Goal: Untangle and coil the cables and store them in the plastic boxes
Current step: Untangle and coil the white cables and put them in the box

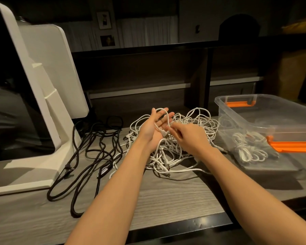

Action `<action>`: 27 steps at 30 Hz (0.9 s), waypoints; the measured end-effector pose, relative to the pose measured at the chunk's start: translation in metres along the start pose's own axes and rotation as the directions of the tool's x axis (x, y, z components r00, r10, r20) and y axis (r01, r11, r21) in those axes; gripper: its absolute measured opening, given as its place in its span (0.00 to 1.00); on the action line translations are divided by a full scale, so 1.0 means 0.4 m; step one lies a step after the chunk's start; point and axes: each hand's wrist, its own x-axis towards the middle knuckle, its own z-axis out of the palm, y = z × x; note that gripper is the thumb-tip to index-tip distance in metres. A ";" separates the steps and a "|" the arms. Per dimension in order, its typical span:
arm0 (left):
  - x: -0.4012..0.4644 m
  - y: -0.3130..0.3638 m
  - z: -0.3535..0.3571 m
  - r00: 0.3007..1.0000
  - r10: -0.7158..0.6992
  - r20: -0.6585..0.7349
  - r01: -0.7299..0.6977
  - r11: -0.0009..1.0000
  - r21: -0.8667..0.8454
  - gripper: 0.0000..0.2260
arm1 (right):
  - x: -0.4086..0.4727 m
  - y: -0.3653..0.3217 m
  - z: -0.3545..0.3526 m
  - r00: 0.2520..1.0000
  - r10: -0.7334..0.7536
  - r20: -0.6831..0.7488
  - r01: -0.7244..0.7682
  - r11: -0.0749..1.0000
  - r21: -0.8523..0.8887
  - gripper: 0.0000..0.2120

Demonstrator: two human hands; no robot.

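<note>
A tangled heap of white cables (193,121) lies in the middle of the grey wooden table (166,200). My left hand (153,129) is held palm up over the heap, fingers straight, with a white cable looped over the fingers and lying across the palm. My right hand (187,137) is beside it, fingers curled, pinching that white cable near the left palm. Loose black cables (95,147) sprawl to the left. A clear plastic box (272,112) with orange handles stands at the right; a coiled white cable (245,149) lies inside it.
A large white monitor stand (42,103) with a dark screen takes up the left side of the table. Dark shelving (140,76) runs along the back. The table's front edge (166,225) is close to me.
</note>
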 end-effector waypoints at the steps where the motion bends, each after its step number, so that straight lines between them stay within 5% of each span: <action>1: 0.000 -0.001 0.001 1.000 -0.010 -0.002 0.010 1.000 0.010 0.23 | -0.002 -0.001 -0.004 1.000 -0.018 0.012 0.018 1.000 -0.020 0.14; 11: 0.012 0.015 -0.028 0.989 -0.012 -0.146 -0.035 0.947 -0.319 0.27 | 0.004 0.036 -0.002 0.997 -0.071 0.016 0.070 0.997 0.024 0.03; 14: 0.012 0.017 -0.035 0.993 -0.048 -0.112 0.026 0.982 -0.190 0.28 | 0.000 0.044 0.007 0.989 0.088 -0.123 -0.059 0.974 0.221 0.04; 19: 0.012 0.011 -0.019 0.999 -0.024 -0.032 0.031 0.960 0.280 0.26 | 0.003 0.009 -0.010 0.952 0.198 -0.235 -0.057 0.866 0.497 0.09; 27: -0.014 0.005 0.000 0.979 -0.163 0.120 0.049 0.766 0.641 0.26 | 0.013 -0.024 -0.027 0.972 0.229 -0.047 -0.159 0.795 0.585 0.13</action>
